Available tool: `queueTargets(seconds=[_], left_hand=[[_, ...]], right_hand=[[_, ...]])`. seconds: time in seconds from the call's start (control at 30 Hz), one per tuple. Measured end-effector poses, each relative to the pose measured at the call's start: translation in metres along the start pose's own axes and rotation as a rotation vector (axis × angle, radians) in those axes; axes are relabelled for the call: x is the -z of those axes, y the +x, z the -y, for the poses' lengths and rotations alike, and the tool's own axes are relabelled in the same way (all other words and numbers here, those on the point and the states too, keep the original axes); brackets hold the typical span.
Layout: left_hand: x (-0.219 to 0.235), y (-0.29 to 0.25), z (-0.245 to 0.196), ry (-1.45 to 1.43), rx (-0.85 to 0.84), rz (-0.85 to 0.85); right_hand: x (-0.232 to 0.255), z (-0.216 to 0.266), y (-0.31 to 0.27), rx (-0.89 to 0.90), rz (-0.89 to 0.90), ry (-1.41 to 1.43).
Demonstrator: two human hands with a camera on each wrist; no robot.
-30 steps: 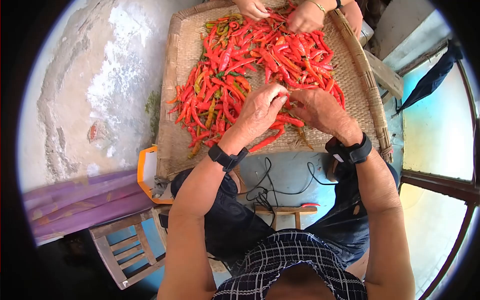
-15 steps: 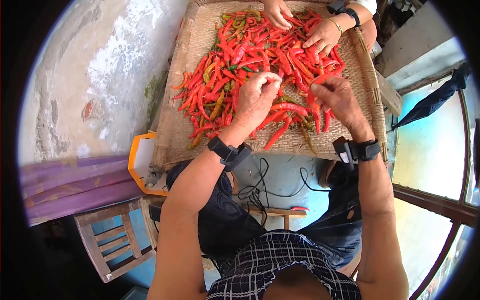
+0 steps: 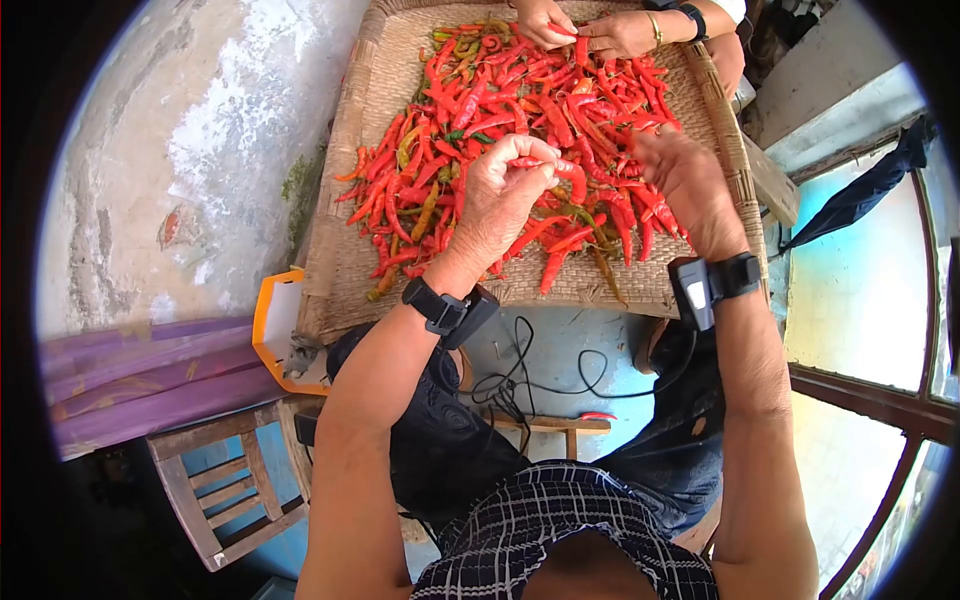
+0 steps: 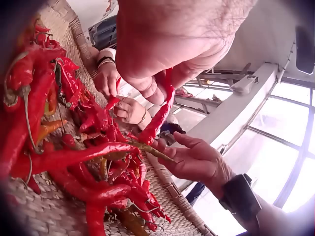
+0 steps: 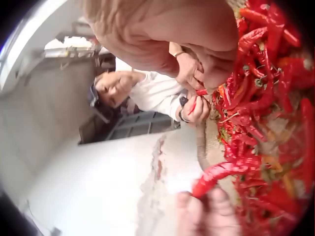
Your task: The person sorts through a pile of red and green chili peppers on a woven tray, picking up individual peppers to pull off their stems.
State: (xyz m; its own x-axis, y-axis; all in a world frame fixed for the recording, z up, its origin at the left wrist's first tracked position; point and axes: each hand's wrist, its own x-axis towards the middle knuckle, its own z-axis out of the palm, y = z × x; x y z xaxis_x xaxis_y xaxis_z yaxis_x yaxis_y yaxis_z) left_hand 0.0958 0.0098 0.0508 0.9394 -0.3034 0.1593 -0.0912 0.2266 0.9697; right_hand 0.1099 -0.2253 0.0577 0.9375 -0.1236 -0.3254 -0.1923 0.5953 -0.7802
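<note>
My left hand (image 3: 503, 195) pinches a red chili pepper (image 3: 571, 178) between thumb and fingers, above the near middle of the pile. The curved pepper hangs out past the fingertips; the left wrist view shows it pointing downward. My right hand (image 3: 692, 185) hovers over the right side of the pile, slightly blurred, its fingers loose and nothing held. Below both hands lie many red chili peppers (image 3: 470, 100), with some greenish and orange ones, on a woven bamboo tray (image 3: 720, 200).
Across the tray another person's hands (image 3: 615, 35) hold a red pepper. Against the left side stands a rough plastered wall (image 3: 230, 150), and a wooden chair (image 3: 225, 490) is at lower left. Black cables (image 3: 520, 385) lie on the floor between the legs, near a small wooden stool (image 3: 560, 424).
My hands were close together, then moved apart. The red pepper in my right hand has left its fingers, and a pepper now shows in my left. The other person's hands have come together.
</note>
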Motion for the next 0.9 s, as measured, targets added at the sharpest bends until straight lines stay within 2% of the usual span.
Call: queueTargets(seconds=[0.07,0.1,0.17,0.2,0.23,0.27,0.3,0.33,0.37,0.4,0.43,0.47,0.5,0.53,0.57,0.6,0.63,0.67,0.7,0.77,0.8,0.87,0.9], left_hand=[[0.0,0.0,0.0,-0.034,0.022,-0.01],[-0.001,0.0,-0.001,-0.044,0.041,-0.015],[-0.002,0.0,0.0,-0.055,0.061,-0.023],[-0.002,0.001,0.001,-0.068,0.054,-0.01],[-0.003,0.001,0.001,-0.079,0.047,0.003],[-0.004,-0.001,0.001,-0.079,0.048,0.003],[-0.007,-0.003,0.0,-0.105,0.087,-0.027],[-0.008,-0.005,-0.001,-0.131,0.126,-0.057],[-0.005,-0.005,0.003,-0.131,0.127,-0.057],[0.001,-0.004,0.012,0.067,0.21,0.018],[0.004,-0.004,0.015,0.265,0.292,0.094],[0.004,-0.004,0.019,0.572,0.251,0.22],[0.002,-0.007,0.022,0.571,0.249,0.22],[-0.004,-0.013,0.019,0.769,0.189,0.279],[-0.008,-0.019,0.018,0.965,0.126,0.338],[-0.01,-0.023,0.023,0.973,0.053,0.335],[-0.01,-0.024,0.028,0.972,0.052,0.337],[-0.011,-0.026,0.032,1.119,-0.019,0.385],[-0.011,-0.026,0.036,1.264,-0.092,0.433],[-0.012,-0.026,0.038,1.305,-0.074,0.465],[-0.011,-0.025,0.038,1.319,-0.065,0.466],[-0.008,-0.022,0.034,1.335,-0.055,0.464],[-0.004,-0.021,0.031,1.29,-0.052,0.444]], right_hand=[[-0.018,-0.012,-0.022,0.149,0.036,-0.575],[-0.021,-0.013,-0.025,0.148,0.037,-0.576],[-0.025,-0.014,-0.03,0.036,0.523,-0.982],[-0.028,-0.013,-0.033,-0.016,0.546,-1.024],[-0.026,-0.016,-0.031,-0.018,0.547,-1.024],[-0.022,-0.021,-0.027,0.058,0.571,-1.051],[-0.019,-0.023,-0.023,0.134,0.594,-1.077],[-0.018,-0.019,-0.023,0.134,0.593,-1.077],[-0.017,-0.013,-0.022,0.112,0.499,-1.066],[-0.015,-0.008,-0.021,0.089,0.406,-1.055],[-0.01,-0.005,-0.015,0.088,0.407,-1.056],[-0.007,-0.002,-0.008,0.133,0.323,-0.75],[-0.003,0.0,-0.003,0.176,0.236,-0.445],[-0.01,0.002,-0.005,0.263,0.091,-0.307],[-0.006,0.004,-0.005,0.265,0.087,-0.307],[-0.001,0.007,-0.004,0.296,0.105,-0.591],[0.004,0.007,-0.002,0.324,0.124,-0.875],[0.011,0.0,0.004,0.45,0.17,-1.332],[0.017,-0.009,0.005,0.449,0.167,-1.332],[0.019,-0.026,-0.005,0.458,0.43,-1.989],[0.016,-0.031,-0.011,0.455,0.429,-1.989],[0.002,-0.036,-0.02,0.31,0.262,-2.102],[0.003,-0.037,-0.019,0.311,0.265,-2.101]])
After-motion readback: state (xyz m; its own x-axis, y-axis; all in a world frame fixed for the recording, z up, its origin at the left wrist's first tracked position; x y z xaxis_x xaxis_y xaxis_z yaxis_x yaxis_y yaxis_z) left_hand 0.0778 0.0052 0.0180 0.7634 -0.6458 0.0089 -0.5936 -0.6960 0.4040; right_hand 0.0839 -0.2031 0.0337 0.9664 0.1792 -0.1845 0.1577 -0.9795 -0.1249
